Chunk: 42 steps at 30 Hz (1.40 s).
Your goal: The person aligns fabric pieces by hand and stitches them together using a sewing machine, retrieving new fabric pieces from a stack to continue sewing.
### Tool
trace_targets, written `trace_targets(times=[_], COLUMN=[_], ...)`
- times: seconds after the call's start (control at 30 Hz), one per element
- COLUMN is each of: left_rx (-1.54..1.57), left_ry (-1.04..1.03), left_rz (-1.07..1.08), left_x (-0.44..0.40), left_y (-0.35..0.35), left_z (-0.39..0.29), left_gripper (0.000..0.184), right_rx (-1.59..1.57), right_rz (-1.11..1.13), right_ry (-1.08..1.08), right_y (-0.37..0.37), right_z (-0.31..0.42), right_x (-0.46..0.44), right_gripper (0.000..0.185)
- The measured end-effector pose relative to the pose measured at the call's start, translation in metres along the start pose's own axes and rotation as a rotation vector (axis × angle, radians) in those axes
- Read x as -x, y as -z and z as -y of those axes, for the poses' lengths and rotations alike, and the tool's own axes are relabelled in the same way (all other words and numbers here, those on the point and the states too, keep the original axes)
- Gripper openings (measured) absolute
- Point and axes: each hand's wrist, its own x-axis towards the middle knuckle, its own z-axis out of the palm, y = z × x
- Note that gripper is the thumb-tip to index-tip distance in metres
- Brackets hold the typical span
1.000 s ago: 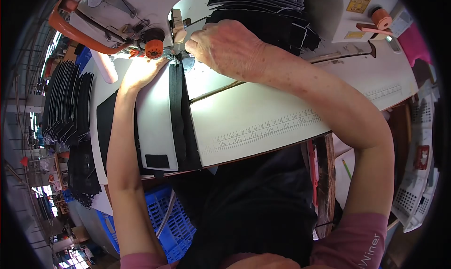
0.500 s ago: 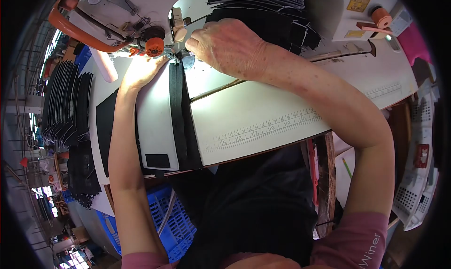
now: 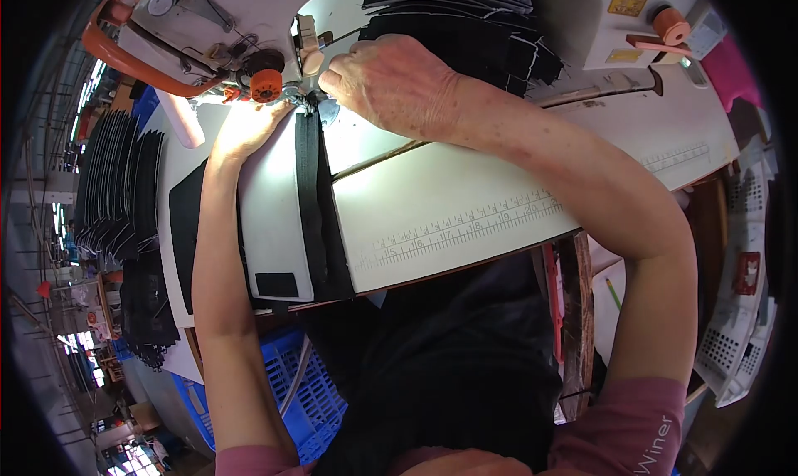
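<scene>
My left hand (image 3: 247,130) lies stretched out on the work under the sewing machine head (image 3: 264,67), its fingertips close to the presser foot (image 3: 308,102) and washed out by the lamp. Beneath it runs a light grey panel (image 3: 273,214) with a black strip (image 3: 308,168) along its right edge and a small black patch (image 3: 276,285) at the near end. The strip's far end is at the presser foot. Just right of the foot, my right hand (image 3: 391,87) is closed with curled fingers; whatever it may hold is hidden.
A stack of black fabric pieces (image 3: 449,44) lies behind my right hand. More black pieces (image 3: 116,185) are stacked at the left. A printed ruler (image 3: 474,226) runs along the table's front edge. Below are a blue basket (image 3: 307,384) and, at right, a white basket (image 3: 736,343).
The whole view has shifted slightly. Both hands stay in nearly the same places by the presser foot, and I see no clear movement of the panel.
</scene>
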Motion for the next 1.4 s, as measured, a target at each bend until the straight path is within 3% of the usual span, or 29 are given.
trace_targets(times=[0.17,0.3,0.5,0.63,0.67,0.73,0.8,0.87,0.97,1.07,1.13,1.3,1.4], left_rx=[0.261,0.459,0.476,0.187,0.190,0.313,0.413,0.420,0.462,0.444,0.406,0.506,0.445], left_ry=[0.142,0.290,0.372,0.433,0.440,0.108,-0.217,-0.192,-0.174,-0.162,-0.191,-0.430,-0.410], left_rz=[0.020,-0.035,0.001,0.103,0.097,-0.221,-0.556,-0.531,-0.391,-0.443,-0.460,-0.437,-0.426], left_x=[0.003,0.010,0.002,0.015,0.022,0.044,0.065,0.080,0.103,0.104,0.104,0.167,0.181], left_y=[0.006,0.017,0.006,0.031,0.026,-0.004,-0.022,-0.020,-0.021,-0.022,-0.019,0.025,0.005], left_z=[-0.005,-0.027,-0.017,-0.045,-0.044,-0.038,-0.030,-0.024,-0.025,-0.024,-0.026,-0.087,-0.096], left_gripper=[0.043,0.036,0.038,0.036,0.036,0.036,0.037,0.037,0.041,0.042,0.044,0.058,0.059], right_rx=[-0.061,-0.037,-0.012,0.051,0.045,-0.005,-0.042,-0.112,-0.098,0.030,0.122,0.226,0.106], right_rz=[-0.055,0.005,0.134,-0.149,-0.107,-0.029,-0.114,-0.006,-0.031,-0.042,0.239,0.080,0.013], right_ry=[0.056,0.043,-0.028,0.114,0.100,0.065,0.022,-0.193,-0.609,-0.620,-0.748,-0.579,-0.468], right_y=[-0.004,-0.002,0.010,0.030,0.045,0.071,0.103,0.137,0.160,0.166,0.168,0.158,0.153], right_z=[-0.003,-0.001,-0.001,-0.006,-0.004,-0.004,-0.010,-0.017,-0.042,-0.073,-0.084,-0.080,-0.062], right_x=[-0.001,-0.004,-0.004,0.015,0.020,0.039,0.068,0.097,0.163,0.215,0.226,0.211,0.183], right_gripper=[0.012,0.011,0.010,0.007,0.007,0.011,0.020,0.026,0.031,0.030,0.031,0.028,0.028])
